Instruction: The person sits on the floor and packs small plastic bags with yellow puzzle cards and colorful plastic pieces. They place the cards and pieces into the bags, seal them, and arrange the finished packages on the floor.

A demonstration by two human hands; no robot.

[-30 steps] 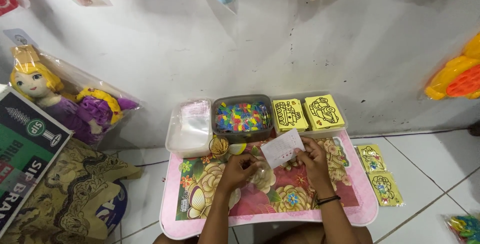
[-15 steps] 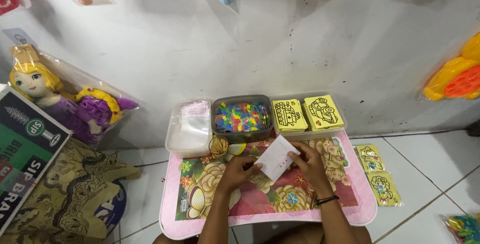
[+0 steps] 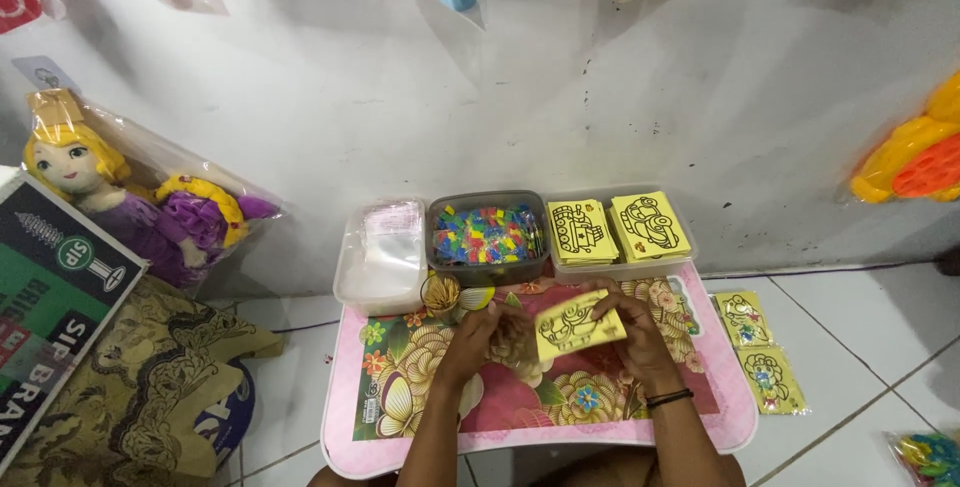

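hands: left [image 3: 487, 332], right [image 3: 630, 332] both gripping yellow card [image 3: 578, 324] | card's edges hidden by fingers

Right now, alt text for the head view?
Both hands, left hand and right hand, hold a yellow card with a black line drawing over a pink floral table. Along the table's far edge, by a white wall, sit a tub of clear bags, a tub of coloured bits and a tray of yellow cards.

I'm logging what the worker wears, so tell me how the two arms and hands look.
Both forearms are bare, with no sleeves or gloves in view. The right hand has a thin black band around its wrist. The left hand shows no band or ring that I can make out.
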